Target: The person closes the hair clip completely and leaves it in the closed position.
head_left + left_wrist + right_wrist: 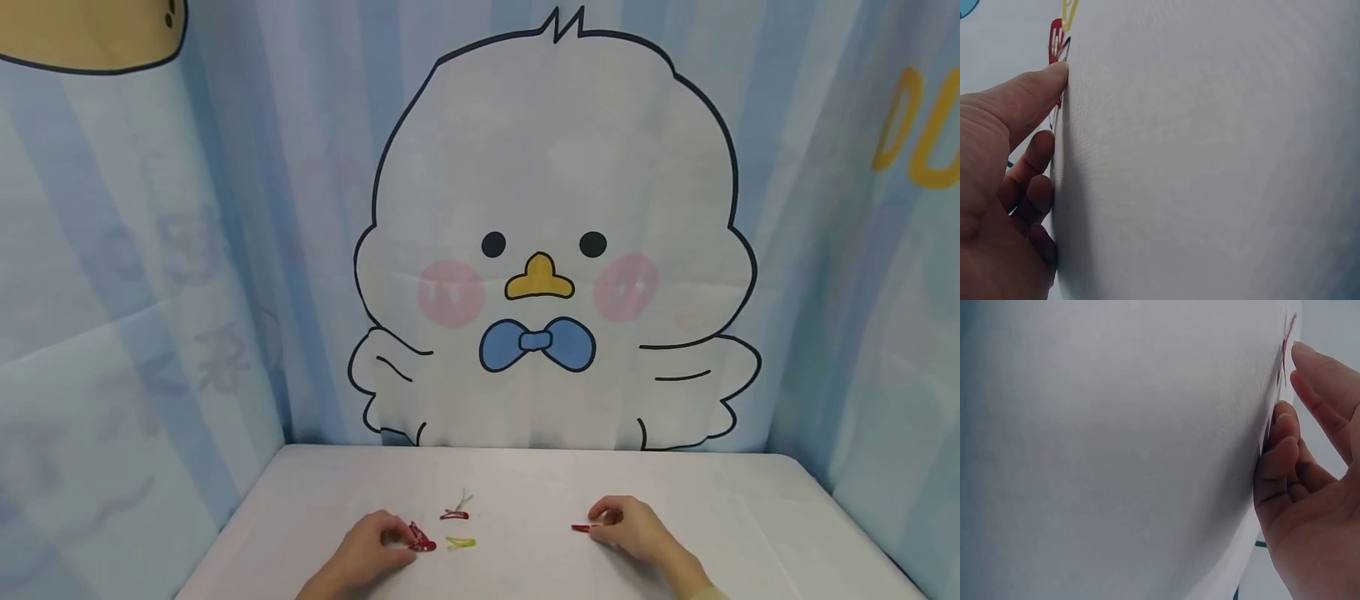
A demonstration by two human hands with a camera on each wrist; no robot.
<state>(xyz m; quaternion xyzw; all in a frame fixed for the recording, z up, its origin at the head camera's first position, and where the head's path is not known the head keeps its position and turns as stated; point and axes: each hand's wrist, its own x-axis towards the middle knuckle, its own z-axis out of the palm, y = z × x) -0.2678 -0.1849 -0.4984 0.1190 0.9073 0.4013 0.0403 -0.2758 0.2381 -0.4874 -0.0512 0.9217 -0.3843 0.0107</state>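
Observation:
Over a small heap of red hair clips (pixel 422 540), my left hand (pixel 369 550) has its thumb and forefinger tips, the fingers bent. In the left wrist view a red hair clip (pixel 1055 37) shows past the thumb, which covers part of it. A yellow hair clip (pixel 461 542) lies just right of the heap. Behind it are another red hair clip (pixel 454 515) and a green one (pixel 464 500). My right hand (pixel 633 529) is bent beside a lone red hair clip (pixel 581 527). In the right wrist view, thumb and fingertips stand slightly apart from that clip (pixel 1284 353).
A white table (pixel 525 575) lies under both hands. Behind it hangs a light blue striped curtain (pixel 315 208) with a large white duck printed on it, and similar cloth closes off both sides.

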